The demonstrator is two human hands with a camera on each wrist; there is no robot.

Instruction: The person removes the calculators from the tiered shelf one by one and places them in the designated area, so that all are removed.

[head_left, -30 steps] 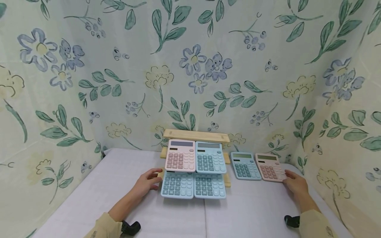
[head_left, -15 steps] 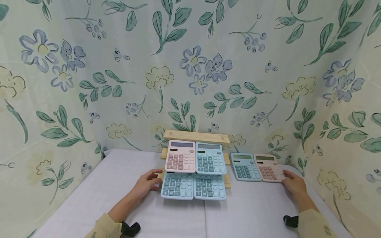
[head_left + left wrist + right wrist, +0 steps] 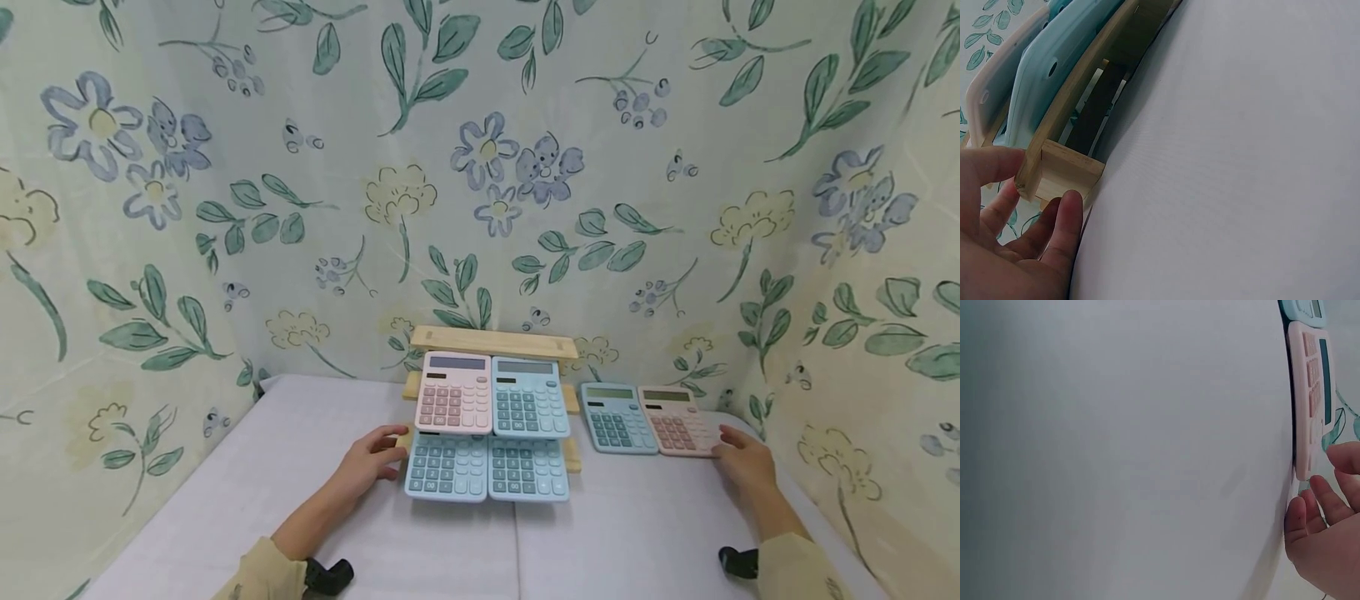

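My left hand (image 3: 367,462) is at the left end of a wooden stand (image 3: 495,340), its fingers spread and loosely bent. In the left wrist view one fingertip touches the stand's wooden rail (image 3: 1054,122), while other fingers lie around the end block. On the stand's upper tier sit a pink calculator (image 3: 453,392) and a blue calculator (image 3: 529,398); two more blue calculators (image 3: 447,468) fill the lower tier. My right hand (image 3: 746,467) is beside the right edge of a pink calculator (image 3: 1311,394) on the table, fingertips at its corner, fingers loosely bent.
Another blue calculator (image 3: 618,418) lies against the left side of the pink one on the table. A white cloth (image 3: 450,550) covers the table, and a floral curtain (image 3: 480,275) hangs behind and along both sides.
The stand, calculators and left hand keep their places. My right hand shifts slightly left, then back right, staying beside the pink calculator on the table.
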